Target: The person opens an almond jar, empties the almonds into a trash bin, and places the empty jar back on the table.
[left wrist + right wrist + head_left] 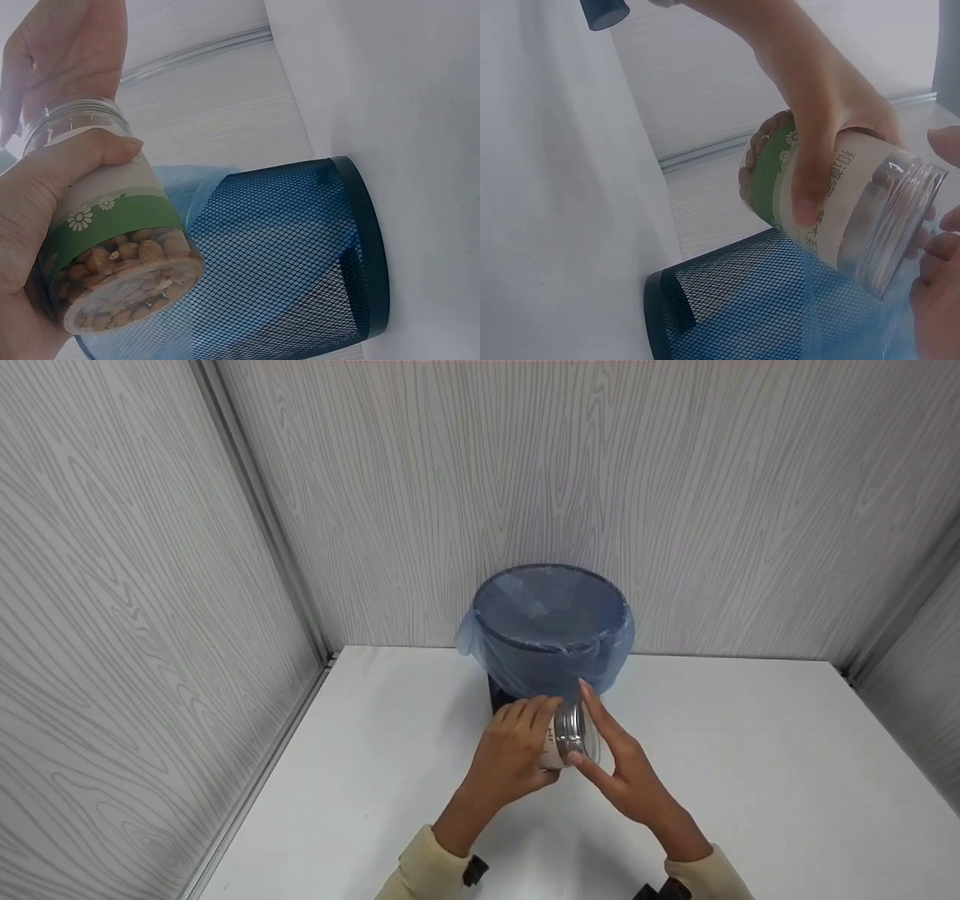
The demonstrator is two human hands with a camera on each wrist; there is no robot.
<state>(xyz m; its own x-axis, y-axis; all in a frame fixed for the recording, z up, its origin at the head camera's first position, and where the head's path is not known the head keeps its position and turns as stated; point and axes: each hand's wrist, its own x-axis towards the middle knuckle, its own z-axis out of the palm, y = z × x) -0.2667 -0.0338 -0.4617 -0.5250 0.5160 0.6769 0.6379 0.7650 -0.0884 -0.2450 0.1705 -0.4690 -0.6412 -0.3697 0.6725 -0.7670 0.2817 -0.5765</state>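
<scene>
My left hand [514,746] grips a clear jar [116,172] around its label, with the thumb along one side. The label [840,180] is white and green with small white flowers. Brown nuts [120,262], like almonds, lie toward the jar's base. The jar is tilted on its side, its shiny neck [570,731] facing right. My right hand [626,772] is at the neck end, thumb and forefinger spread and fairly straight on either side of it. Whether a clear lid covers the mouth, I cannot tell.
A dark mesh wastebasket [277,255] stands just beyond the hands, against the back wall [555,472]. It is lined with a blue plastic bag [551,607] folded over its rim. White tabletop [750,780] spreads on both sides, with grey wood-grain panels around.
</scene>
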